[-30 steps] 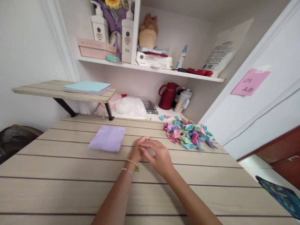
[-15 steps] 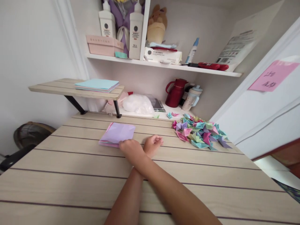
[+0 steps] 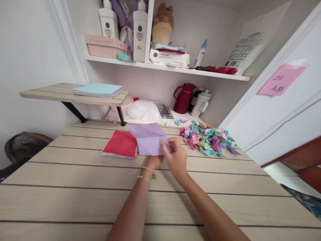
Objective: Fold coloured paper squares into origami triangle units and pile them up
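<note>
Purple paper (image 3: 149,140), pinched by fingers of the right hand (image 3: 177,158), is above the tabletop (image 3: 75,204), right of 1 red-topped stack (image 3: 120,144); it partly hides the left hand (image 3: 153,162), whose fingers' state I cannot tell.

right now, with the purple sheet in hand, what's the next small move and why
I'd probably lower the purple sheet flat onto the tabletop: it looks raised and tilted, the right hand pinches its right edge, and the left hand is partly hidden behind it.
</note>
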Action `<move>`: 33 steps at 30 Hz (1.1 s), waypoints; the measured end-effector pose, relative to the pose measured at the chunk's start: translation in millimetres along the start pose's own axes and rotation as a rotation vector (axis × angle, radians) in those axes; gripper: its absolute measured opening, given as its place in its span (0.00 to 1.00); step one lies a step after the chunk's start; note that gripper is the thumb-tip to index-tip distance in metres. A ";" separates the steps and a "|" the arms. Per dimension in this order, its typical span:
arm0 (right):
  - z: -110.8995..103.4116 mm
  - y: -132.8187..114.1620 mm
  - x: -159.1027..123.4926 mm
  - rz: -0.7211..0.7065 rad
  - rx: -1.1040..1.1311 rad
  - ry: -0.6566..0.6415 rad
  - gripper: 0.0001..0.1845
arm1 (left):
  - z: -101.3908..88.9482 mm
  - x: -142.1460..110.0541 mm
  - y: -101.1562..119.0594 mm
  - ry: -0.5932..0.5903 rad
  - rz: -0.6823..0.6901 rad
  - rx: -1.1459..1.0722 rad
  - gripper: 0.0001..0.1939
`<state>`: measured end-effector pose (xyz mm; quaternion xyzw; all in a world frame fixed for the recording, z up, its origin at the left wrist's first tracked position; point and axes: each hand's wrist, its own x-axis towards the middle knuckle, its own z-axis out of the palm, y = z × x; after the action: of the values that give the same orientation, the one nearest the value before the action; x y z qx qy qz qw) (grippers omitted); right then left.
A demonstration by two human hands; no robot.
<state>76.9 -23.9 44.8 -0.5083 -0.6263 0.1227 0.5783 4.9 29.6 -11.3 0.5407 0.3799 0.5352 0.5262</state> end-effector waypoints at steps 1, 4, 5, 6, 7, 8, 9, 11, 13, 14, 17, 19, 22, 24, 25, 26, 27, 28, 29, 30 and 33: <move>-15.2 12.7 -0.5 0.041 0.046 0.116 0.11 | -0.7 0.1 1.0 -0.019 0.002 0.012 0.16; -49.5 49.4 -3.4 0.113 0.126 0.396 0.16 | -1.5 -2.1 2.8 -0.084 -0.003 0.017 0.14; -55.8 59.2 -4.8 0.125 0.099 0.473 0.16 | -1.6 -3.1 2.9 -0.106 -0.036 -0.016 0.14; -59.5 66.9 -6.1 0.132 0.053 0.526 0.15 | -1.6 -4.2 2.9 -0.108 -0.051 -0.041 0.15; -61.0 72.4 -7.4 0.129 0.001 0.558 0.14 | -1.7 -5.0 2.7 -0.074 -0.053 -0.055 0.18; -61.0 75.8 -8.4 0.107 -0.052 0.567 0.13 | -2.0 -5.7 2.5 -0.032 -0.044 -0.057 0.23; -60.0 77.4 -9.1 0.064 -0.104 0.556 0.12 | -2.5 -6.2 2.4 0.013 -0.022 -0.044 0.29; -57.6 76.4 -9.6 -0.069 -0.178 0.481 0.08 | -3.6 -7.0 2.5 0.063 0.027 0.011 0.39; -56.9 73.6 -9.1 -0.200 -0.212 0.380 0.05 | -4.5 -8.1 3.8 0.031 0.046 0.054 0.46; -57.4 72.4 -8.7 -0.244 -0.222 0.336 0.06 | -4.7 -8.9 5.0 0.004 0.046 0.058 0.48; -59.9 71.3 -7.8 -0.300 -0.267 0.252 0.09 | -4.7 -11.6 11.4 -0.046 0.042 0.029 0.50; -60.3 71.2 -7.9 -0.299 -0.290 0.194 0.10 | -4.8 -13.0 17.0 -0.064 0.058 0.013 0.51; -57.8 70.3 -8.0 -0.286 -0.275 0.091 0.09 | -6.1 -12.8 23.1 -0.054 0.142 0.094 0.41; -55.3 70.3 -7.4 -0.254 -0.247 0.074 0.08 | -7.5 -11.4 24.4 -0.048 0.168 0.207 0.23; -54.3 70.9 -6.8 -0.217 -0.224 0.097 0.09 | -8.0 -10.4 24.2 -0.035 0.169 0.235 0.17; -53.4 72.1 -6.1 -0.162 -0.193 0.128 0.13 | -8.4 -9.4 23.7 -0.014 0.163 0.237 0.12; -52.8 73.6 -5.3 -0.093 -0.146 0.153 0.19 | -8.5 -8.4 23.1 0.014 0.151 0.215 0.09; -52.4 75.3 -4.5 -0.015 -0.082 0.157 0.25 | -8.5 -7.6 22.4 0.045 0.136 0.179 0.09; -52.1 77.0 -3.8 0.065 0.000 0.134 0.30 | -8.4 -6.9 21.9 0.073 0.119 0.140 0.09; -51.8 78.4 -3.2 0.137 0.092 0.082 0.32 | -8.2 -6.4 21.6 0.089 0.101 0.110 0.10; -50.7 80.8 -2.4 0.258 0.338 -0.086 0.31 | -8.0 -6.1 22.5 0.092 0.078 0.105 0.10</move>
<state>159.5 -11.2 -1.3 -0.4744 -0.5507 0.3204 0.6074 -7.2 21.4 8.6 0.5567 0.4097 0.5592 0.4578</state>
